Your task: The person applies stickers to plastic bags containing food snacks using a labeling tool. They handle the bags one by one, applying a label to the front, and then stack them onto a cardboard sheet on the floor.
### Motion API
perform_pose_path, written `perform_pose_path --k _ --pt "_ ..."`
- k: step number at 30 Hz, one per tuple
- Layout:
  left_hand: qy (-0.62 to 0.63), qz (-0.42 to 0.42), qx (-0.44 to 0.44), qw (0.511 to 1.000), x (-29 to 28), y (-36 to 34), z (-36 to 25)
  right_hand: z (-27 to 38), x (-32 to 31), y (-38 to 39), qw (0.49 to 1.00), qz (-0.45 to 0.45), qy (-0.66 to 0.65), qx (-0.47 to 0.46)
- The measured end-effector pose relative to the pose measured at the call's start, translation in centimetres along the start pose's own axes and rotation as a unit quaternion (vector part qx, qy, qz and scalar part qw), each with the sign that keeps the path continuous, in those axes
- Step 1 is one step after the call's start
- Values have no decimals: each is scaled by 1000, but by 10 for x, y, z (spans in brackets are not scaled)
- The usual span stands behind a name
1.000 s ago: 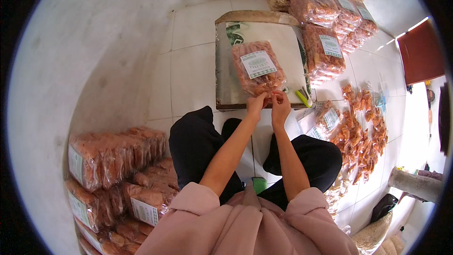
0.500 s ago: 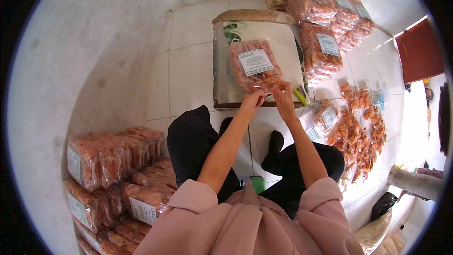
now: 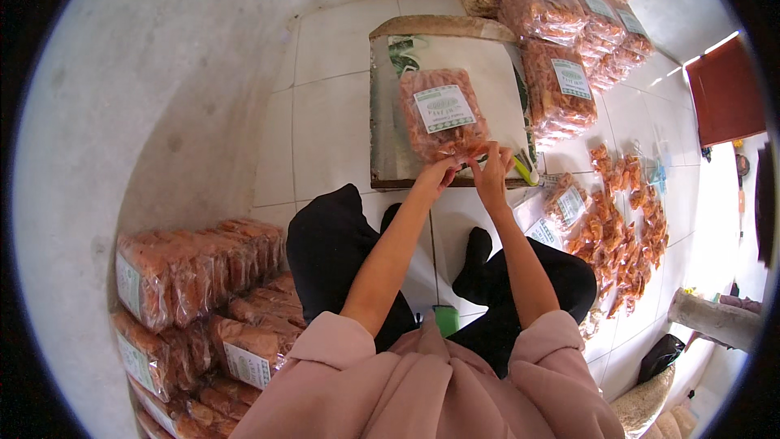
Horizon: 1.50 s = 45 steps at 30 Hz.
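A clear plastic bag of reddish-brown snack pieces, with a white and green label, lies flat on a low board-topped stand. My left hand pinches the gathered near end of this bag. Close beside it, my right hand has its thumb and fingers closed on the same end. What exactly sits between the fingertips is too small to make out. Just right of my right hand, a light green handled tool rests at the stand's near right corner; its kind is unclear.
Filled bags are stacked beyond the stand at the right. Several small packs lie spread on the tiles at right, near a loose labelled bag. More filled bags are piled at lower left by the wall. A green object is between my legs.
My right hand has shifted slightly, its fingers now bent toward the green tool's side while the thumb stays at the bag's end. My left hand keeps its pinch. The view has moved a little.
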State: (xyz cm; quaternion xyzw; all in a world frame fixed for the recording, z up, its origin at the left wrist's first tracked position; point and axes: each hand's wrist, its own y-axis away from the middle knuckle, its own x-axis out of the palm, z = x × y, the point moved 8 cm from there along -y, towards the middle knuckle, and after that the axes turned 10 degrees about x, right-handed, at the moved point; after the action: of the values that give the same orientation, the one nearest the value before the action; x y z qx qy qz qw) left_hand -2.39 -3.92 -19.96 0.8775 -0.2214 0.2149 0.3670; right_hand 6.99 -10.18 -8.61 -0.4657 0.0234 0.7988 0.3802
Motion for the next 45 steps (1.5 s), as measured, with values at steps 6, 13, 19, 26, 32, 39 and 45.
perform_pose_path --k 6,13,19,26,32,39,45 --pt "-28 10 -38 999 0 4 -1 -40 26 14 852 23 -379 361" --pt "-36 10 -53 998 6 6 2 -62 57 28 685 32 -567 456" --pt "12 24 -49 998 7 4 10 -66 61 30 670 -10 -582 461" --pt "-141 -20 161 977 27 25 -12 -64 58 31 642 -59 -600 474" --pt "-167 -105 214 957 18 30 -22 -42 54 31 650 -92 -594 464" --pt "-81 -151 219 960 17 29 -18 -48 54 36 651 -46 -613 445" --pt "-83 -135 210 965 7 16 -9 -56 54 31 715 17 -555 426"
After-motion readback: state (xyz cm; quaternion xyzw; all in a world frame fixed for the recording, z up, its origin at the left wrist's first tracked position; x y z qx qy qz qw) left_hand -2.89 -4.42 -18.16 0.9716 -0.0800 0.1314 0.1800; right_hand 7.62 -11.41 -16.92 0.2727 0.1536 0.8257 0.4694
